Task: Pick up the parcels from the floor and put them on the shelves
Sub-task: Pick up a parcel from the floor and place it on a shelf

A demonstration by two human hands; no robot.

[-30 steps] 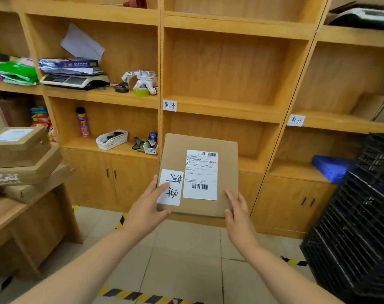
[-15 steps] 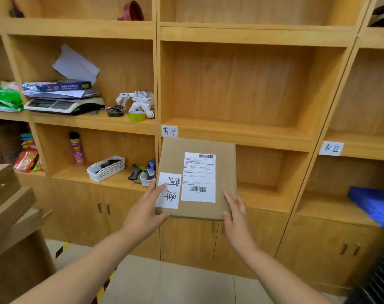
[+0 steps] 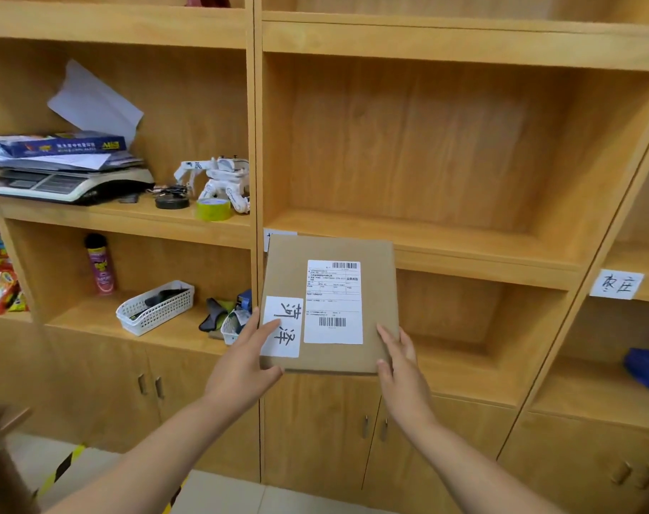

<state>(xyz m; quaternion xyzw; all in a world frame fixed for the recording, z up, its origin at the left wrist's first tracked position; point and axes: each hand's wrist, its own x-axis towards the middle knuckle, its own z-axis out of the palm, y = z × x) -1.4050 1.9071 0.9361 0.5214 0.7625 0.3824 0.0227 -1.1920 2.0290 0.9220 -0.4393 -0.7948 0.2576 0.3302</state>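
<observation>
A flat brown cardboard parcel (image 3: 375,291) with a white shipping label and a handwritten white tag is held up in front of the wooden shelves (image 3: 419,246). My left hand (image 3: 241,365) grips its lower left corner, thumb on the tag. My right hand (image 3: 401,361) holds its lower right edge. The parcel hangs level with the front edge of the middle bay's shelf board, covering most of a small name tag stuck there. The bay behind it holds nothing.
The left bay holds a weighing scale (image 3: 67,183) under papers, a white toy robot (image 3: 219,179), a tape roll (image 3: 213,208), a spray can (image 3: 100,265) and a white basket (image 3: 156,307). A handwritten tag (image 3: 616,284) marks the right bay, with a blue item (image 3: 647,369) below. Cupboard doors run beneath.
The shelves have grown larger and closer in view. The parcel, in both hands, has come up towards the middle bay's shelf edge. The boxes on the left table have left the view.
</observation>
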